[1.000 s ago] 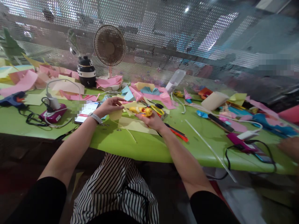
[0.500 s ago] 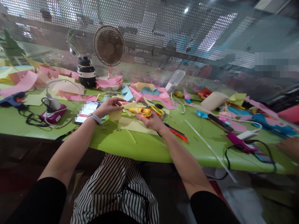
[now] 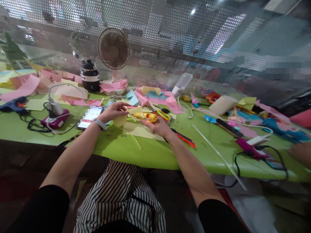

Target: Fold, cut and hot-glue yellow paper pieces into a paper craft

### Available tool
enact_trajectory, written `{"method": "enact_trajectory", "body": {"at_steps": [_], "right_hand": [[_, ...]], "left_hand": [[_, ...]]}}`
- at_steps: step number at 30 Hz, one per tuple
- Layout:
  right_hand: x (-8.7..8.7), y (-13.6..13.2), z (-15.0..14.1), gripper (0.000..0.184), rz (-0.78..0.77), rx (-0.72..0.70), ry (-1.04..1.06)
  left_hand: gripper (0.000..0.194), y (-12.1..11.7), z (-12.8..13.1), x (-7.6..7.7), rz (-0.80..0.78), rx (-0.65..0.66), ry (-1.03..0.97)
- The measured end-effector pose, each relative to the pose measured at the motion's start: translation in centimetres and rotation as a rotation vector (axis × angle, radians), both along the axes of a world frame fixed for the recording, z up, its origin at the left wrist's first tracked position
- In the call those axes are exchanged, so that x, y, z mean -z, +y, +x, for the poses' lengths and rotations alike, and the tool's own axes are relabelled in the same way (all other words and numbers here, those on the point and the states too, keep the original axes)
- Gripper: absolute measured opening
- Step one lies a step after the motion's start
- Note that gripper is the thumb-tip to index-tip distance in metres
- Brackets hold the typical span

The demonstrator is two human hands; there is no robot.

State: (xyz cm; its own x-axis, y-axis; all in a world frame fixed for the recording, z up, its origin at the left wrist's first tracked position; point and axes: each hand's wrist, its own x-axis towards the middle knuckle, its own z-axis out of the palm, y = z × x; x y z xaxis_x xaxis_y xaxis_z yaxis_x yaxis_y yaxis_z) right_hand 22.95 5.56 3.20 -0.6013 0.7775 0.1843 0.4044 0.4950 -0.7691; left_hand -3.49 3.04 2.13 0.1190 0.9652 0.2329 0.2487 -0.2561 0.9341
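Observation:
My left hand [image 3: 115, 110], with a pale band on its wrist, pinches a small piece of yellow paper [image 3: 120, 120]. Beside it, my right hand [image 3: 159, 125] is closed around a yellow hot glue gun [image 3: 145, 116], whose nozzle end points left at the paper. Part of the gun's handle is hidden by the fingers. Below both hands a flat sheet of pale yellow paper [image 3: 143, 131] lies on the green table [image 3: 145, 155], with a thin yellow strip [image 3: 136, 142] near it. Scissors with yellow-and-black handles [image 3: 164, 111] lie just behind the right hand.
A phone [image 3: 91, 117] lies left of my left hand, by a purple power adapter [image 3: 56, 118]. A red-and-black tool [image 3: 184, 138] and a long clear glue stick [image 3: 216, 152] lie to the right. A fan [image 3: 113, 48] and black bottle [image 3: 90, 76] stand behind. Another person's hand [image 3: 301, 153] shows at far right.

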Motion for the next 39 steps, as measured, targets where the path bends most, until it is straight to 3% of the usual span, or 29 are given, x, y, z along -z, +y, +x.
{"method": "enact_trajectory", "body": {"at_steps": [16, 25, 29, 34, 39], "right_hand": [[0.3, 0.3, 0.0, 0.043, 0.03, -0.007, -0.006], [0.2, 1.7, 1.8, 0.042, -0.023, -0.005, 0.217], [-0.9, 3.4, 4.1, 0.043, 0.064, 0.136, 0.336], [-2.5, 6.8, 7.5, 0.049, 0.319, 0.5, 0.25], [-3.1, 8.5, 9.8, 0.054, 0.376, 0.521, 0.133]], "left_hand": [[0.045, 0.1, 0.1, 0.0, -0.009, 0.016, -0.015], [0.043, 0.2, -0.1, 0.1, -0.017, -0.009, -0.038], [0.047, 0.3, -0.3, -0.1, -0.032, -0.039, -0.036], [0.056, 0.3, -0.3, -0.6, -0.067, -0.094, -0.097], [0.055, 0.2, -0.1, -0.8, -0.074, -0.103, -0.1]]}}
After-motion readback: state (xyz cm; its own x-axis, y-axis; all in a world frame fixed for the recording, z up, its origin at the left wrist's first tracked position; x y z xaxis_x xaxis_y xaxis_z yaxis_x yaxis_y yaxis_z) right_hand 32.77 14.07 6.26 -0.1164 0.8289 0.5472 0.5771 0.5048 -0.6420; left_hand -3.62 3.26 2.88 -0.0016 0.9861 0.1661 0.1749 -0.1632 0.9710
